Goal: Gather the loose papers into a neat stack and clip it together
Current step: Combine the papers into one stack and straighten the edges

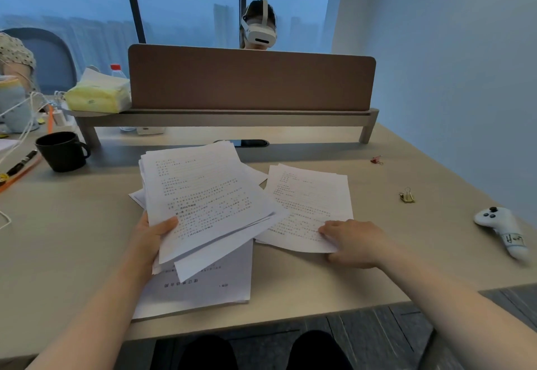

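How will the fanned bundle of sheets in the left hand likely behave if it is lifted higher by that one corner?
The bundle would probably droop, since it is thin paper held at one corner by the left hand. Its sheets are already splayed and unclipped, so some may slide out. It looks light, so the lift itself should be easy.

On the counter (319,276), a fanned bundle of papers (209,195) sits at centre over another sheet (203,288); a second pile (308,204) lies at three o'clock, two clips (406,196) farther right, a mug (62,151) at ten o'clock.
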`<state>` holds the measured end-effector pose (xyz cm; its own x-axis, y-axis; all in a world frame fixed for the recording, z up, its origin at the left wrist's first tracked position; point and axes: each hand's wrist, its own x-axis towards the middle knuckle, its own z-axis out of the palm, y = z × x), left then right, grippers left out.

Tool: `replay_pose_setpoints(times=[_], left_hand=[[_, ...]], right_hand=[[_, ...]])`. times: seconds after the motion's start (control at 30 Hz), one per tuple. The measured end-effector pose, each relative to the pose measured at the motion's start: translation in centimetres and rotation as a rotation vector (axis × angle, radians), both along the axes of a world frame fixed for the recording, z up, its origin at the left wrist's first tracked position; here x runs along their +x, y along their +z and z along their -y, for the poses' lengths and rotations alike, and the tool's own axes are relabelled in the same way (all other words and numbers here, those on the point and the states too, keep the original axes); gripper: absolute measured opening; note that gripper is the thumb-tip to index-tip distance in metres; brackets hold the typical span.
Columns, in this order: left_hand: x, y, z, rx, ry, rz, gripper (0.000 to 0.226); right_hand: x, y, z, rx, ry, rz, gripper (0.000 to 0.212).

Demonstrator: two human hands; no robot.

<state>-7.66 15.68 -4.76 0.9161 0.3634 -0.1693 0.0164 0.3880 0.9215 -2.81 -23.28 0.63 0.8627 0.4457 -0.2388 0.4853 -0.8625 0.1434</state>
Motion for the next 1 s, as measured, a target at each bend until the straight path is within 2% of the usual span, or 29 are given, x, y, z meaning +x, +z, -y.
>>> replay_pose_setpoints(times=[0.27, 0.43, 0.6, 0.83, 1.0], left_hand=[[0.0, -0.1, 0.0, 0.014, -0.008, 0.001, 0.052], [0.0, -0.1, 0.1, 0.029, -0.002, -0.007, 0.052], [-0.1, 0.0, 0.1, 0.032, -0.001, -0.017, 0.052], [-0.2, 0.3, 0.5, 0.042, 0.005, -0.024, 0.050], [-0.1, 0.2, 0.3, 0.036, 0.004, -0.023, 0.052]], right_hand=[[0.8, -0.9, -0.5, -0.057, -0.030, 0.000, 0.058], [0.8, -1.8, -0.9, -0.070, 0.008, 0.167, 0.045], [1.6, -2.9, -0.5, 0.025, -0.055, 0.254, 0.030], [2.2, -2.9, 0.3, -0.022, -0.013, 0.167, 0.046], [2.4, -3.1, 0.8, -0.012, -0.019, 0.212, 0.036]])
